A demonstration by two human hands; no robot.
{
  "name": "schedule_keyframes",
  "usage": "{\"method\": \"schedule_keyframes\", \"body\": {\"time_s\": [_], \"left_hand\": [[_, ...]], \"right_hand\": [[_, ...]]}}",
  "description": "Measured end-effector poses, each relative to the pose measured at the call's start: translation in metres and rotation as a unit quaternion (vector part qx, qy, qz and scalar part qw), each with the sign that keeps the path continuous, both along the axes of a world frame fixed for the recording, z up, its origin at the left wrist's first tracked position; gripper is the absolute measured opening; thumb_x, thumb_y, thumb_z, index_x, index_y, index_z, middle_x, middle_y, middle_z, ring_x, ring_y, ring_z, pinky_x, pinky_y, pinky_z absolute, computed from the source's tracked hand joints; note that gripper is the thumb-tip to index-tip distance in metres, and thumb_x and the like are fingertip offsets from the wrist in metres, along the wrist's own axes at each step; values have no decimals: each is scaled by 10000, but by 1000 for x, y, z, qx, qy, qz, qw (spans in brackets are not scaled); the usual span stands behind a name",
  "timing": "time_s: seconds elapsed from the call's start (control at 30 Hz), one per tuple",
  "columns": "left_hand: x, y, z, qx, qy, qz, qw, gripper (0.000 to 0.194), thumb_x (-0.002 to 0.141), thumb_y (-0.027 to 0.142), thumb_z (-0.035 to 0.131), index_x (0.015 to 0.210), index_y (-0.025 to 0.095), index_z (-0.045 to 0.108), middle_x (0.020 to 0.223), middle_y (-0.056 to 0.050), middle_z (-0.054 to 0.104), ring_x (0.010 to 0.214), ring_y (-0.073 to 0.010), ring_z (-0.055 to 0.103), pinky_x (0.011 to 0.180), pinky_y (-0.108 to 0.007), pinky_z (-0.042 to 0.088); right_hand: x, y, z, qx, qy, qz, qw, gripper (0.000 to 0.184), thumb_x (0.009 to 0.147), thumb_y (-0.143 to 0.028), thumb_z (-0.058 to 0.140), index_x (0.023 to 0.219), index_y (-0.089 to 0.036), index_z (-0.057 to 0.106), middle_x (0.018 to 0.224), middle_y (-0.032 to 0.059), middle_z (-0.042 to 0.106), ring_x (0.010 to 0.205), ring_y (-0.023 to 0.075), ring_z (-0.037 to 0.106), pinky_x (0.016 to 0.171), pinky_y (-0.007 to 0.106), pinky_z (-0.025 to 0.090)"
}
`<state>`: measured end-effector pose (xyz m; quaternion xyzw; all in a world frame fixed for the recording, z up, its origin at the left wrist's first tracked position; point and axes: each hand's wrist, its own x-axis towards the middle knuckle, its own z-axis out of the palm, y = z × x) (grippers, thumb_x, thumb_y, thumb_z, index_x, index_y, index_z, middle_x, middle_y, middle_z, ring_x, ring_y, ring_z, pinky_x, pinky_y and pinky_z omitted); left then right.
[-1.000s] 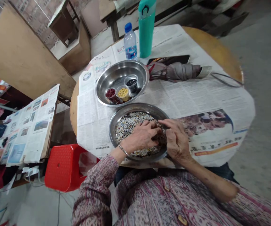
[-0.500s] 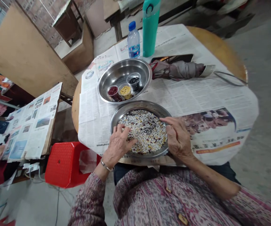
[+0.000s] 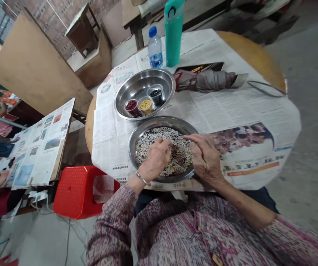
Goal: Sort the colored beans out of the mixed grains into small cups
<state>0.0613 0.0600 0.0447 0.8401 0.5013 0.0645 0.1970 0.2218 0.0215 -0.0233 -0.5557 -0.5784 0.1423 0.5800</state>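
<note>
A shallow steel basin (image 3: 133, 162) holds a spread of mixed grains and beans (image 3: 181, 151), white, black, yellow and dark red. My left hand (image 3: 159, 153) is over the middle of it, fingers bunched and curled down at the grains; its fingertips are hidden, so what they pinch cannot be made out. Around the basin's right rim is my right hand (image 3: 206, 159), its index finger stretched over the edge and the others folded. Behind stands a second steel basin (image 3: 131, 87) with three clear cups: red beans (image 3: 131, 106), yellow beans (image 3: 145, 106) and black beans (image 3: 156, 95).
Newspaper (image 3: 247, 111) covers the round table. Behind the basins are a water bottle (image 3: 155, 50), a teal bottle (image 3: 173, 37), a phone (image 3: 217, 67) and a folded grey umbrella (image 3: 206, 80). A red stool (image 3: 74, 192) stands left, near another papered table (image 3: 41, 147) with a person's hand.
My left hand has moved right, from the basin's left side to the middle of the grains, and its fingers have drawn together. My right hand stays at the right rim.
</note>
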Motion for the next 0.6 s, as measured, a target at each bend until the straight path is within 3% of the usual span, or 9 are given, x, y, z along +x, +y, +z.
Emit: {"method": "schedule_keyframes", "body": {"time_s": [0.13, 0.2, 0.3, 0.4, 0.5, 0.6], "left_hand": [[-1, 21, 5, 86, 9, 73, 994, 199, 1003, 202, 613, 1201, 209, 635, 1234, -79, 607, 1127, -206, 616, 1009, -343, 543], [-7, 23, 9, 107, 41, 106, 988, 380, 963, 368, 714, 1295, 221, 604, 1320, -99, 580, 1227, -262, 577, 1046, -395, 529], [-14, 19, 12, 79, 99, 122, 984, 667, 846, 534, 816, 1371, 212, 561, 1387, -131, 549, 1292, -348, 531, 1061, -486, 519], [-13, 12, 6, 31, 96, 82, 991, 573, 859, 443, 823, 1319, 184, 601, 1325, -126, 583, 1227, -320, 574, 1042, -459, 532], [-3, 7, -2, 1, 50, 27, 998, 278, 950, 209, 687, 1223, 162, 661, 1197, -97, 660, 1150, -248, 627, 1056, -395, 530], [5, 6, -6, -18, 9, -17, 1000, 213, 948, 94, 607, 1136, 133, 700, 1100, -86, 715, 1096, -217, 663, 1064, -367, 532]], "right_hand": [[0, 0, 1, -5, 0, 0, 1000, 289, 1023, -346, 460, 1145, -257, 706, 1131, 103, 723, 1094, 280, 659, 1003, 533, 524], [-1, 1, 0, -6, 2, 2, 1000, 291, 1020, -349, 461, 1146, -256, 707, 1130, 104, 722, 1095, 281, 657, 1004, 532, 525], [-1, 1, -1, -1, 8, 2, 1000, 289, 1016, -352, 469, 1145, -257, 710, 1126, 102, 716, 1097, 281, 652, 999, 528, 526], [-1, 1, -3, 1, 12, 2, 1000, 287, 1015, -362, 469, 1133, -264, 712, 1114, 99, 714, 1086, 279, 653, 993, 527, 526], [-1, 2, -4, 0, 10, 3, 1000, 284, 1015, -369, 468, 1123, -270, 711, 1105, 95, 716, 1078, 276, 654, 994, 525, 524], [-1, 2, -4, 2, 8, 0, 1000, 273, 1012, -374, 474, 1108, -272, 709, 1095, 89, 718, 1068, 269, 655, 986, 514, 524]]}}
